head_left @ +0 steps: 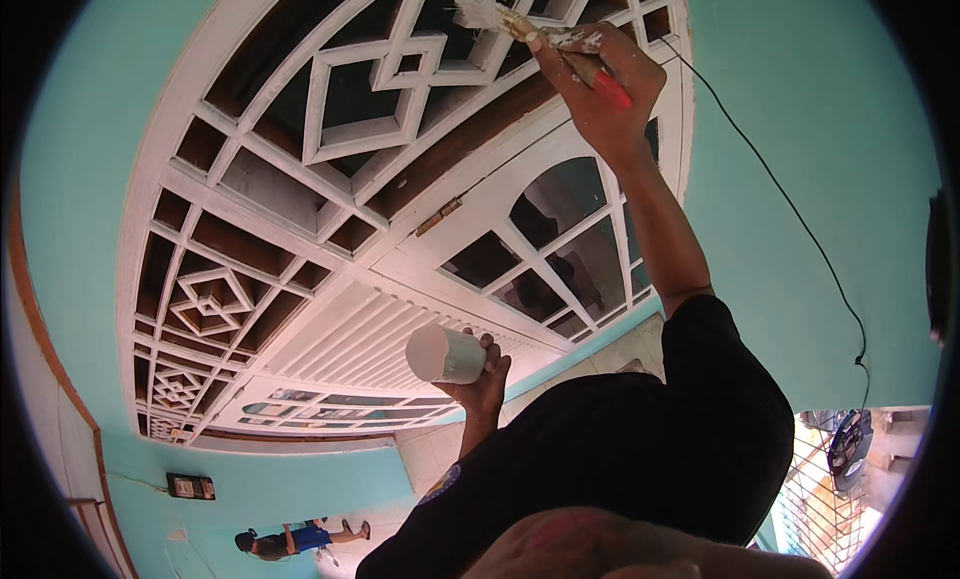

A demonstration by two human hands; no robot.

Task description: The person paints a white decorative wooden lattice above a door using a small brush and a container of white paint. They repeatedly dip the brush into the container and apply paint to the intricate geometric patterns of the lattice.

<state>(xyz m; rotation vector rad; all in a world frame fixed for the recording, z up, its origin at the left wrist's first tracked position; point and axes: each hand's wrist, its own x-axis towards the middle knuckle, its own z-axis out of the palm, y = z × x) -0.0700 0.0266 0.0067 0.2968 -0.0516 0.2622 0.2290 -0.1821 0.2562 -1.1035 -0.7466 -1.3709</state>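
My right hand (622, 94) is raised high and closed round a paintbrush (608, 87). The brush has a red handle end and paint-spattered sides. Its white-coated bristles (480, 7) are against the diamond-patterned wooden lattice (365, 144) above the door panels. Lower and to the left, my left hand (484, 387) is wrapped round a pale cylindrical container (447, 355). A whitish round face of it shows, but I cannot tell whether that is paint inside or a closed end.
White panelled doors with glass panes (560, 214) and louvres (340, 329) stand before me in turquoise walls (800, 89). A black cable (790, 194) hangs on the right, near a dark fan (851, 449) and a window grille (812, 479). Another person (290, 541) is at the lower left, near a wall-mounted box (190, 487).
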